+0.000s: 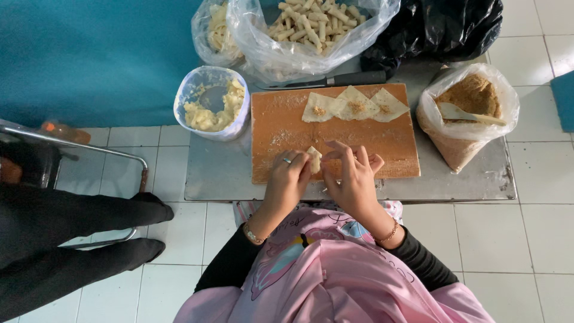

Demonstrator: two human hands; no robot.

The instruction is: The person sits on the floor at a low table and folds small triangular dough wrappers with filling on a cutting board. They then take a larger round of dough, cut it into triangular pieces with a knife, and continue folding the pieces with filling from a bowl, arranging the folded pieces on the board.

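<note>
My left hand point(288, 179) and my right hand point(351, 175) meet over the near edge of an orange cutting board point(281, 119). Between their fingertips they pinch a small pale dough wrapper point(314, 159), partly rolled. A ring shows on my left hand. At the far side of the board lie three flat wrappers point(355, 106), each with a dab of brown filling in its middle.
A plastic tub of pale paste point(210, 103) stands left of the board. A bag of brown filling point(468, 107) with a spatula sits at the right. Bags of rolled pieces point(311, 27) and a knife point(335, 79) lie behind. Another person's dark-clothed legs point(66, 239) are at the left.
</note>
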